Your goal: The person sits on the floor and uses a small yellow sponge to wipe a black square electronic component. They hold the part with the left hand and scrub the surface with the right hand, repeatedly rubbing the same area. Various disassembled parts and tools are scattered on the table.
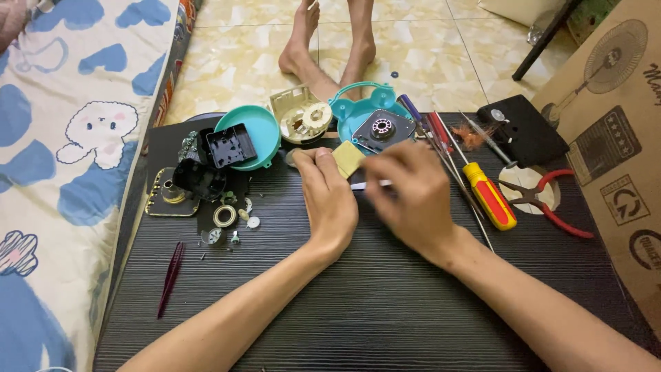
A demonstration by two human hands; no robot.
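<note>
Teal, the round plastic shell half (260, 131) cradles a black square plastic housing (231, 145). Your left hand (329, 196) rests on the dark wood-grain bench (385, 303), pinching a small cream square part (348, 159). Your right hand (412, 196), blurred, grips a thin white tool (359, 185) just beside it.

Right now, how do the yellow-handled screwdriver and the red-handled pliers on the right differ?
The yellow-handled screwdriver is one straight tool with a thick yellow and red grip; the red-handled pliers have two thin curved handles, spread apart. The screwdriver lies wholly on the dark table, nearer the right hand; the pliers lie partly on a pale disc, farther right. Neither is held.
</note>
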